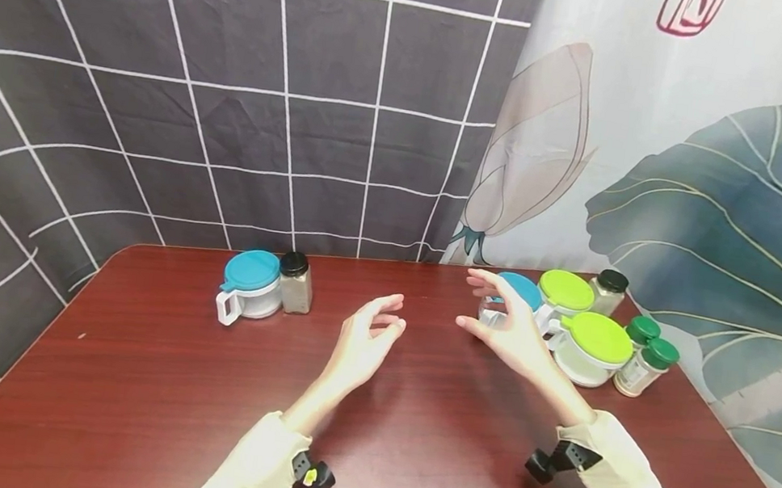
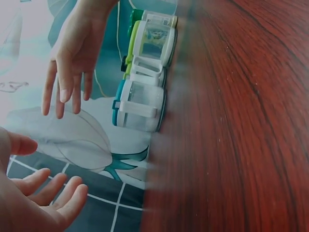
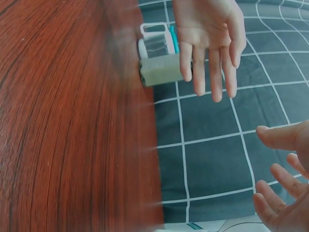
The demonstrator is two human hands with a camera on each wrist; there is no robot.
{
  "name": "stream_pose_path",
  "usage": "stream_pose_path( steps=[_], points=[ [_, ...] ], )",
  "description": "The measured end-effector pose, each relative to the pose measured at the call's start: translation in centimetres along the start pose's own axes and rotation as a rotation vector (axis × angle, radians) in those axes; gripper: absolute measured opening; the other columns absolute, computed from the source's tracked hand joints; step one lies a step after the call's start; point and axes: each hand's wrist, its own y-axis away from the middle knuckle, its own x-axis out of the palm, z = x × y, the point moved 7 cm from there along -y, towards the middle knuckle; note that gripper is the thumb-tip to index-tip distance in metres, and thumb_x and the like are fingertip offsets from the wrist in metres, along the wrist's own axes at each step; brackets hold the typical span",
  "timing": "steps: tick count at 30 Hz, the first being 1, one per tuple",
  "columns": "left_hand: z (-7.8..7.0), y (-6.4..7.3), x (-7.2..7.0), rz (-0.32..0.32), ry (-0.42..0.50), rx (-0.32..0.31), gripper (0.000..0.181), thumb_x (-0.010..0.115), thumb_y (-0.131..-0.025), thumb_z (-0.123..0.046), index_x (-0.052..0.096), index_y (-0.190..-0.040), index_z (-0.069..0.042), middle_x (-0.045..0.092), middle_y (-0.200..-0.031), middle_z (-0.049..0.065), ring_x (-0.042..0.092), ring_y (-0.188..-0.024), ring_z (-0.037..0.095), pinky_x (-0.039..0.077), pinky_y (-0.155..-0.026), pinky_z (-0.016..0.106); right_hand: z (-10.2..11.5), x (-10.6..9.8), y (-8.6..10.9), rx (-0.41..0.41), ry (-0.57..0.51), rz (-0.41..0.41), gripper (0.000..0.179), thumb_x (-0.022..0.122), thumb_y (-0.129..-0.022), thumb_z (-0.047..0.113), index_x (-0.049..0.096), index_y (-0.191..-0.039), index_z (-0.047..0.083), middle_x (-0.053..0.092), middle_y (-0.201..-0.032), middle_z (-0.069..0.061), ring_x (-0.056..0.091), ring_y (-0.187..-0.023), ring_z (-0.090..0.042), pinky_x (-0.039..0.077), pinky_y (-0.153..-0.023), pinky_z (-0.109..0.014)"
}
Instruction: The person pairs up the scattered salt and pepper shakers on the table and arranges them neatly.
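My left hand [image 1: 362, 344] hovers over the middle of the table with fingers relaxed and nothing in them. To its left at the back stand a blue-lidded seasoning jar [image 1: 250, 284] with a white handle and a black-capped shaker [image 1: 296, 284]. My right hand [image 1: 513, 332] is held up at the right, fingers loosely spread and holding nothing. In the head view it partly covers another blue-lidded jar [image 1: 521, 289]. Behind and beside that hand are two green-lidded jars, one at the back [image 1: 567, 290] and one in front [image 1: 594, 347]. In the left wrist view, both hands appear apart, palms bare.
The reddish-brown table [image 1: 147, 377] meets a dark gridded cloth [image 1: 233, 94] and a flower-printed curtain [image 1: 664, 164] at the back. Another black-capped shaker [image 1: 608, 291] stands at the far right. Two green-capped shakers, one nearer [image 1: 647, 367] and one behind [image 1: 642, 330], stand by the right edge.
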Motion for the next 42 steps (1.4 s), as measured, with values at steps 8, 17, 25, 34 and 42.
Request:
stream_pose_path(
  steps=[8, 17, 25, 34, 42],
  points=[
    [0.1, -0.5, 1.4, 0.041, 0.002, -0.025, 0.038, 0.060, -0.090, -0.009, 0.060, -0.127, -0.004, 0.065, -0.124, 0.015, 0.067, -0.105, 0.028, 0.053, -0.092, 0.039, -0.7, -1.1, 0.4, -0.012, 0.006, -0.023, 0.063, 0.079, -0.077, 0.005, 0.052, -0.134, 0.010, 0.060, -0.127, -0.011, 0.053, -0.109, -0.001, 0.048, -0.093, -0.031],
    [-0.1, -0.8, 3.0, 0.080, 0.030, -0.035, 0.038, 0.060, -0.090, -0.011, 0.059, -0.127, -0.004, 0.064, -0.125, 0.016, 0.067, -0.106, 0.028, 0.053, -0.092, 0.040, -1.3, -2.2, 0.9, -0.007, 0.016, -0.052, 0.066, 0.079, -0.074, -0.002, 0.052, -0.134, 0.006, 0.058, -0.127, -0.015, 0.053, -0.106, 0.005, 0.048, -0.093, -0.023],
    [-0.4, -1.2, 4.4, 0.099, 0.032, -0.048, 0.038, 0.060, -0.090, -0.012, 0.060, -0.127, -0.005, 0.064, -0.126, 0.013, 0.067, -0.105, 0.026, 0.052, -0.092, 0.038, -1.2, -3.4, 1.2, 0.012, 0.024, -0.041, 0.061, 0.076, -0.078, 0.000, 0.051, -0.134, 0.007, 0.058, -0.128, -0.019, 0.055, -0.109, -0.021, 0.044, -0.092, -0.015],
    [-0.5, -1.2, 5.9, 0.116, 0.036, -0.047, 0.037, 0.060, -0.090, -0.013, 0.060, -0.127, -0.006, 0.065, -0.126, 0.012, 0.067, -0.105, 0.025, 0.053, -0.092, 0.036, -2.0, -5.0, 1.7, 0.036, 0.064, -0.074, 0.061, 0.076, -0.079, 0.002, 0.051, -0.134, 0.005, 0.058, -0.130, -0.017, 0.055, -0.108, -0.011, 0.045, -0.090, -0.017],
    [-0.9, -1.6, 7.3, 0.153, 0.000, -0.073, 0.038, 0.062, -0.091, -0.016, 0.059, -0.128, -0.009, 0.063, -0.129, 0.006, 0.067, -0.107, 0.020, 0.053, -0.089, 0.029, -2.2, -6.6, 2.0, 0.035, 0.130, -0.090, 0.060, 0.075, -0.080, 0.004, 0.052, -0.134, 0.007, 0.060, -0.126, -0.017, 0.054, -0.105, -0.003, 0.043, -0.086, -0.012]
  ],
)
